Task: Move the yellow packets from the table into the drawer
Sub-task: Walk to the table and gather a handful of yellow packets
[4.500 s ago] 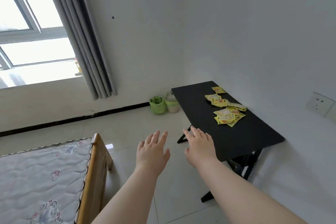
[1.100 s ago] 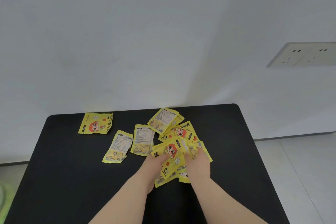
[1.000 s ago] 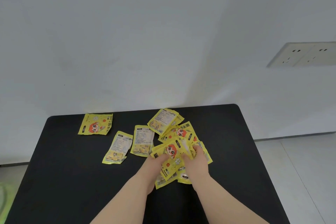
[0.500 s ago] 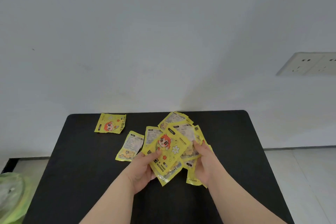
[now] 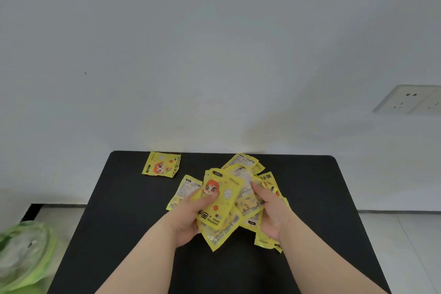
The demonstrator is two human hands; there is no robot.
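Green bag (image 5: 22, 255) blurs at the far left, on the floor beside the black table (image 5: 119, 198). One yellow packet (image 5: 161, 164) lies alone near the table's back edge, another (image 5: 185, 188) just past my left hand (image 5: 189, 215). That hand curls around a fanned bundle of packets (image 5: 220, 200), thumb on top. My right hand (image 5: 272, 212) closes on the bundle's other side. A wall socket (image 5: 410, 99) sits far right.

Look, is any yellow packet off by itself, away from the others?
Yes. One yellow packet lies alone near the black table's far left edge, apart from the bunch of packets that the left hand and right hand are gathering.
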